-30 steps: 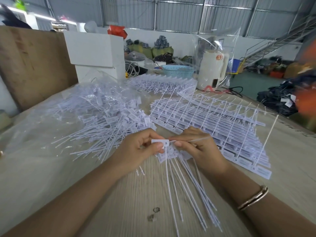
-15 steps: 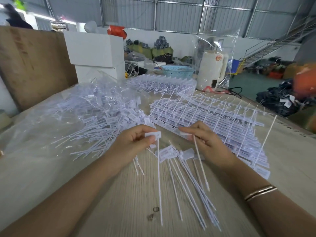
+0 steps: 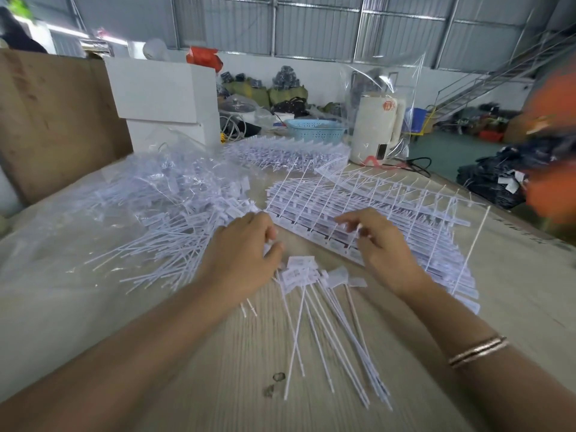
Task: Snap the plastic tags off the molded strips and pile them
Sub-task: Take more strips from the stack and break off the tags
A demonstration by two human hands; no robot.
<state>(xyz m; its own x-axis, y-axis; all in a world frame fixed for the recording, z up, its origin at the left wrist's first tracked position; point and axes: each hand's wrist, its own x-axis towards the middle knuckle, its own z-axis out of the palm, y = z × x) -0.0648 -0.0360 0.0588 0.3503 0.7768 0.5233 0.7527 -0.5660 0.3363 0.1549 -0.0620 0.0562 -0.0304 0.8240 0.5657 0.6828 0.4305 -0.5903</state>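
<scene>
A flat stack of white molded strips [image 3: 414, 213] lies at centre right on the wooden table [image 3: 199, 397]. My right hand [image 3: 386, 247] rests on the stack's near edge, with thumb and forefinger pinching a thin white piece of a strip. My left hand [image 3: 243, 254] hovers to the left of it with fingers loosely curled, and I see nothing held in them. Between my wrists lies a small pile of snapped-off tags [image 3: 311, 275], their long tails pointing toward me. A big heap of loose tags [image 3: 174, 219] covers a clear plastic sheet on the left.
A second stack of strips [image 3: 286, 151] sits further back. Behind it stand white boxes [image 3: 162, 98], a blue basket [image 3: 314, 130] and a white appliance in a clear bag [image 3: 377, 132]. A brown board [image 3: 56, 120] leans at the left. Someone in orange [image 3: 551, 157] is beyond the table's right edge.
My left hand has let go of the tag it held; that tag now lies on the small pile. Both hands have moved up to the near edge of the strip stack.
</scene>
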